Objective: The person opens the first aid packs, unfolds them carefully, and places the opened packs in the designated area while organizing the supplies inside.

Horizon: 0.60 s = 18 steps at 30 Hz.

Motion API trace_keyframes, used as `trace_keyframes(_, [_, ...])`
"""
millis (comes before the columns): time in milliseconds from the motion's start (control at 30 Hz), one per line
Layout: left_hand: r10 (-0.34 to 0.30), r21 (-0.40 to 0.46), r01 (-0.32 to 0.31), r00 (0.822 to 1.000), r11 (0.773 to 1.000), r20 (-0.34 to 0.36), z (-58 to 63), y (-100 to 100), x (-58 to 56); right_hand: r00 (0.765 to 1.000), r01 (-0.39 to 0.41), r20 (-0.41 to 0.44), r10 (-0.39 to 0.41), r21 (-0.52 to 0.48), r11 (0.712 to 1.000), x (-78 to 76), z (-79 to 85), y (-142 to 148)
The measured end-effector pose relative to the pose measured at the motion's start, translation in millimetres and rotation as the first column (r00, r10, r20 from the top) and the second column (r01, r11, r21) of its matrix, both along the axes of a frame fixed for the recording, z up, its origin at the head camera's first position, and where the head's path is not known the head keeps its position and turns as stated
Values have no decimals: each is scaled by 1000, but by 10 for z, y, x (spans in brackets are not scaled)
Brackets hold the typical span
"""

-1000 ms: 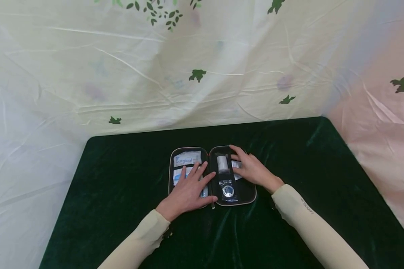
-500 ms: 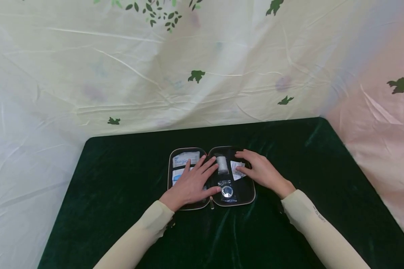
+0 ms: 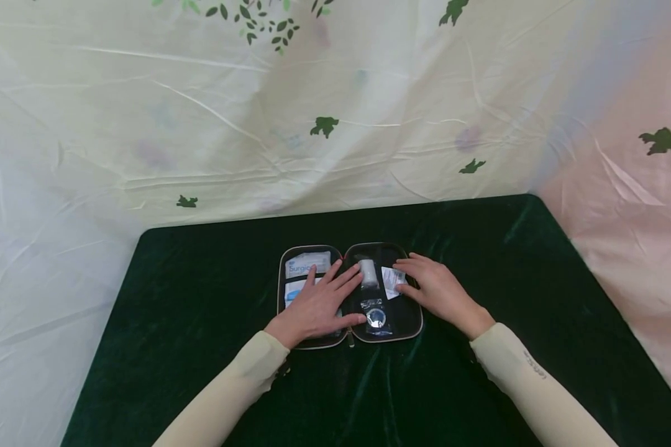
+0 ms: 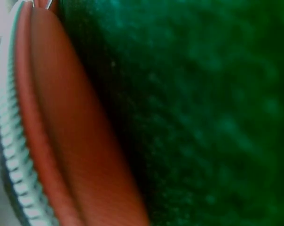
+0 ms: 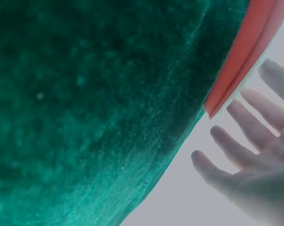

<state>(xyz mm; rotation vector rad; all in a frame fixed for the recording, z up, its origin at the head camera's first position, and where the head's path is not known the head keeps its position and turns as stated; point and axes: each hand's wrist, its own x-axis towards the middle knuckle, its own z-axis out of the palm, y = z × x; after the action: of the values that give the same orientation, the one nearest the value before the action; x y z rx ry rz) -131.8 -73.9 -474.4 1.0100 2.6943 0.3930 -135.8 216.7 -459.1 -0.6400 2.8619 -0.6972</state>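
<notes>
A small zippered case (image 3: 409, 323), black inside, lies spread flat on the dark green cloth. Its red outer side (image 4: 85, 141) and zip teeth (image 4: 17, 165) fill the left part of the left wrist view. My left hand (image 3: 317, 305) rests across the left half and the middle fold, fingers straight and spread. A white packet marked "Surgical" (image 3: 307, 262) shows above it. In the right half are a white roll (image 3: 368, 273), a clear pouch with a round item (image 3: 376, 318) and a small white printed packet (image 3: 391, 281). My right hand (image 3: 440, 288), fingers loosely bent, is beside that packet at the case's right rim.
Green velvety cloth (image 3: 201, 298) covers the table around the case. A pale leaf-printed curtain (image 3: 229, 136) hangs behind the table's far edge and along both sides. A zip pull (image 3: 351, 339) lies at the near end of the fold.
My right hand has drawn back to the right from the white roll and printed packet, uncovering the packet. My left hand has slid slightly right over the fold.
</notes>
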Motion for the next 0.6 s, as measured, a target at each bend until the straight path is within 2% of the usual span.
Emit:
trace_keyframes(300, [-12,-22,12,1000,1000,15,-4,25,-5,1000,14,-4,-13,47,999,3,-18,-55])
trace_keyframes(600, [-3,-31,3,1000,1000,14,-4,20,-13,999,11,-47,-8,55,998,-3,-16,-72])
